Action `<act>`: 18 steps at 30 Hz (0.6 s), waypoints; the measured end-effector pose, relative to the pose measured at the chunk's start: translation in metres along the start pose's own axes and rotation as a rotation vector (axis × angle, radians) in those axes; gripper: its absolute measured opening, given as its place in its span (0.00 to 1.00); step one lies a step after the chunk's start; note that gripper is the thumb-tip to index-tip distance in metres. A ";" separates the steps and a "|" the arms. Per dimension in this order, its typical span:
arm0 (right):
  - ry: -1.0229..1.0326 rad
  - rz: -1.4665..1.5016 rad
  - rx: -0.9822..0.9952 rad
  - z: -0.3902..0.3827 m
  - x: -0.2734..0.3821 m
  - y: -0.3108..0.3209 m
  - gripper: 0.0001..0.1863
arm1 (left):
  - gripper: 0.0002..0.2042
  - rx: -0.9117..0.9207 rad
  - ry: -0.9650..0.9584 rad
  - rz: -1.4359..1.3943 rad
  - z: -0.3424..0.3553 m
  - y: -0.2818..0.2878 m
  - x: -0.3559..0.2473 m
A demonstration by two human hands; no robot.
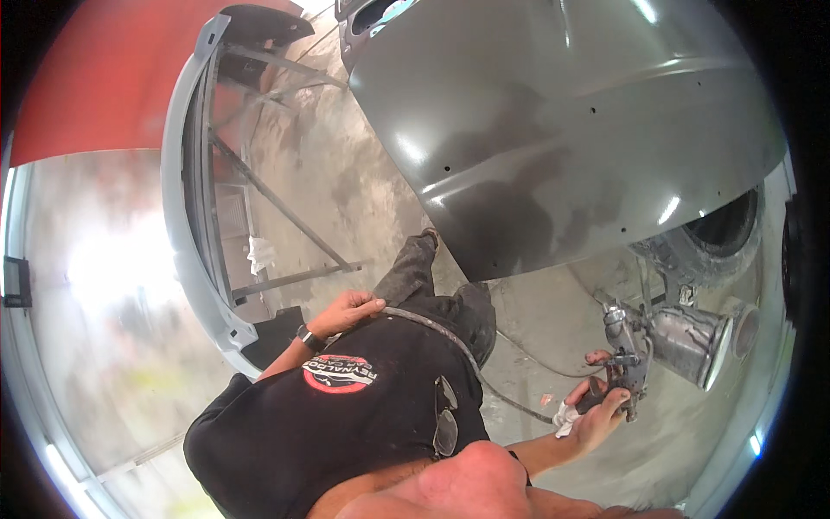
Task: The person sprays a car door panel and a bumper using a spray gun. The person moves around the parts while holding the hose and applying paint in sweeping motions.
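My right hand (596, 415) is closed around the handle of a metal spray gun (627, 350). A silver paint cup (687, 342) sticks out from the gun to the right. White cloth or paper (566, 419) is bunched by that hand, where the grey air hose (475, 368) meets the handle. Across my front the hose curves over to my left hand (353, 310), whose fingers are wrapped round it. In front of me lies a glossy dark grey car hood panel (553, 130), apart from both hands.
To the left, a light grey bumper (177, 199) sits on a metal stand (277, 208). A tire (722, 238) stands beyond the paint cup, beside the hood's right edge. Red covers the upper left wall (95, 86). The concrete floor (320, 156) shows between bumper and hood.
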State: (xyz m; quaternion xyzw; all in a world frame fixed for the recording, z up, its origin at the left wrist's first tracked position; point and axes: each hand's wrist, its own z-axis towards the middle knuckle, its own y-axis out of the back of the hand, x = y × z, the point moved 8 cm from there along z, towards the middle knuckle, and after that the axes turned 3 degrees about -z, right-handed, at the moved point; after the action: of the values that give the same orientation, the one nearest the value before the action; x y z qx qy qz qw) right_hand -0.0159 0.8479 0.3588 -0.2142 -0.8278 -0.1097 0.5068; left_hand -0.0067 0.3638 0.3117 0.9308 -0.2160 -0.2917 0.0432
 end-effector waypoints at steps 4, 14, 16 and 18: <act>0.120 -0.174 -0.122 -0.002 0.029 -0.010 0.39 | 0.20 0.039 0.028 -0.033 0.009 -0.008 -0.003; 0.000 -0.334 0.004 -0.002 0.031 -0.003 0.40 | 0.19 0.136 -0.096 -0.156 0.044 -0.025 -0.007; 0.023 -0.370 -0.032 -0.004 0.045 -0.015 0.40 | 0.19 0.166 -0.098 -0.199 0.049 -0.033 -0.007; 0.006 -0.393 -0.033 -0.011 0.048 -0.021 0.41 | 0.21 0.142 -0.135 -0.154 0.049 -0.020 -0.006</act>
State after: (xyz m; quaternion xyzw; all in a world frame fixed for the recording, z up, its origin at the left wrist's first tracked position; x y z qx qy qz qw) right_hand -0.0361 0.8371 0.4073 -0.0564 -0.8503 -0.2208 0.4744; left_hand -0.0310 0.3870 0.2704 0.9235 -0.1663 -0.3403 -0.0602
